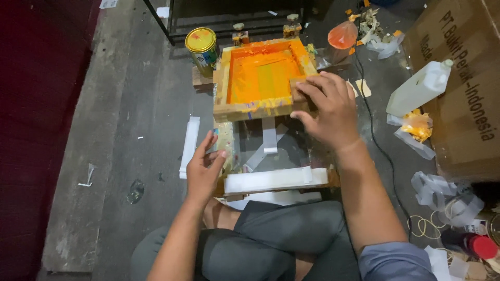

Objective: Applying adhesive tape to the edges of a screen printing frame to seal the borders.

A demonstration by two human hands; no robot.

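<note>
- Over on the left, the white foam strip [189, 146] lies flat on the concrete floor [130, 119], just beside your work, out of the way for now.
- Your left hand [204, 168] hovers at the near left corner of the glass plate [284, 148], fingers loosely spread and holding nothing. Settle that palm down on the plate's edge if you want the base steady.
- Behind it, the gold-lidded paint tin [202, 48] stands upright close to the frame's far left corner. Mind your elbow; a knock there would likely tip it.
- Centre stage: the wooden screen-printing frame [264, 78], mesh flooded orange, is tilted up at its near edge above the plate. Keep that lift even so the wet ink does not run to one side, I'd judge.
- Your right hand [329, 108] clamps the frame's near right corner, fingers curled over the top rail, thumb under the edge. Grip the clean wood, not the orange smear.
- The white foam block [276, 179] sits across the near side against your knees.
- Far right, a white plastic jug [421, 87] leans against the cardboard box [463, 78], well apart from the frame, with a black cable [376, 136] trailing between. Keep the frame's swing short of it.
</note>
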